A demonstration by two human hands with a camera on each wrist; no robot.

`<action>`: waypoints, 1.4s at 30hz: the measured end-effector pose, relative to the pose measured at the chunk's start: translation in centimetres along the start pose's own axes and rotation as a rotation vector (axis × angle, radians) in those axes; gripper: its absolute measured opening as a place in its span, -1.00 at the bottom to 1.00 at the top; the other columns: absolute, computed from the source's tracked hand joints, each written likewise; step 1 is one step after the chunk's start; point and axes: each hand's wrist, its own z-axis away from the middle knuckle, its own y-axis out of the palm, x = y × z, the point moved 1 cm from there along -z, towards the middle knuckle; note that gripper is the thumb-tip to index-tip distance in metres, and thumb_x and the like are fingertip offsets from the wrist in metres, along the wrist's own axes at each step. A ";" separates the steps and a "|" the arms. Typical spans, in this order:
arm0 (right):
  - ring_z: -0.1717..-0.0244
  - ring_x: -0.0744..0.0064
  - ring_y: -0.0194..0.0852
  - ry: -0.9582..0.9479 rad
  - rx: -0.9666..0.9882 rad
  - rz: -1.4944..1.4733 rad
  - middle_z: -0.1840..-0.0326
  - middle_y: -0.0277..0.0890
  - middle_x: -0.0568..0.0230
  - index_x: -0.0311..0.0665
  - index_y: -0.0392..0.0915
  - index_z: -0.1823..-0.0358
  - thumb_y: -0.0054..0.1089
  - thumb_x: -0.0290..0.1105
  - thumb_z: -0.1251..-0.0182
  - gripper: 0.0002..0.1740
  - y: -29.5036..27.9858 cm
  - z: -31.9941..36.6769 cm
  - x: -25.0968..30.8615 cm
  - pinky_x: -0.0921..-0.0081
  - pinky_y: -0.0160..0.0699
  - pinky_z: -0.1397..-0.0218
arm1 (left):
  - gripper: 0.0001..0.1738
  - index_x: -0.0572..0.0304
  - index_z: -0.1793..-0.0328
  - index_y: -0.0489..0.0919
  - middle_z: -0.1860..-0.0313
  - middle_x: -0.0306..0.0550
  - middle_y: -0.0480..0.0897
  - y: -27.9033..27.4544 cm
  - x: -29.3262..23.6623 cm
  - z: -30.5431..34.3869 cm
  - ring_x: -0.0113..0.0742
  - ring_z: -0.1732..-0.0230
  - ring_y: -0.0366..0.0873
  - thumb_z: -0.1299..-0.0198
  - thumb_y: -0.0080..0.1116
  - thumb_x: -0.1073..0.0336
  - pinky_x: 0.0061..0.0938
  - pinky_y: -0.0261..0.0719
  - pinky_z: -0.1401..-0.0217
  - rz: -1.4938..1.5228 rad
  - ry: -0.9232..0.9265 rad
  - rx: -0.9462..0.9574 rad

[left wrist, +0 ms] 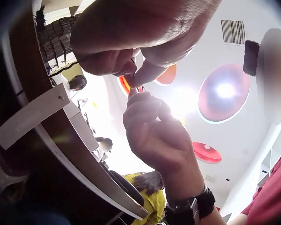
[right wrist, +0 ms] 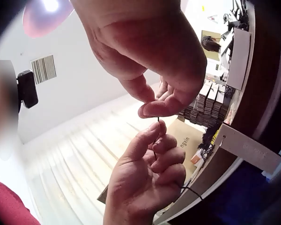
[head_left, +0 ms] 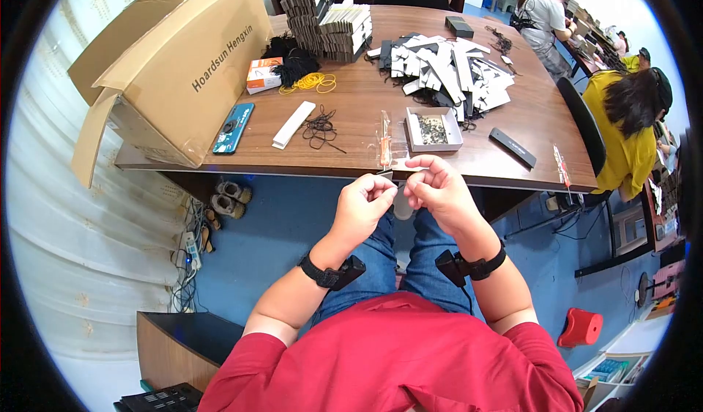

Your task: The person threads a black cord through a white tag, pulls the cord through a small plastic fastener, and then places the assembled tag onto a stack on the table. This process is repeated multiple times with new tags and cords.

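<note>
Both hands are raised at the table's near edge, fingertips close together. My left hand (head_left: 360,208) holds a thin black cord (right wrist: 155,152), which runs over its curled fingers in the right wrist view. My right hand (head_left: 441,196) pinches the cord's upper part between thumb and forefinger, just above the left fingertips. A pale tag (right wrist: 250,147) with a small hole at one end shows beyond the hands; the left wrist view also shows this tag (left wrist: 30,115). Whether the cord passes through the hole cannot be told.
On the table (head_left: 359,134) lie a heap of black and white tags (head_left: 454,71), an open box of small pieces (head_left: 434,148), a white strip (head_left: 294,125), loose black cord (head_left: 320,128) and a dark bar (head_left: 512,148). A large carton (head_left: 190,82) stands left; people sit at right.
</note>
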 end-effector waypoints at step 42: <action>0.38 0.03 0.57 -0.408 -0.099 0.757 0.45 0.54 0.05 -0.28 0.45 0.27 0.17 -0.47 -0.14 -0.86 0.8 1.9 -2.9 0.27 0.51 0.33 | -0.93 0.23 0.30 0.53 0.60 -0.35 0.43 -0.4 1.7 0.7 -0.64 0.68 0.23 -0.16 0.15 0.39 -0.71 0.13 0.67 0.166 -0.361 0.058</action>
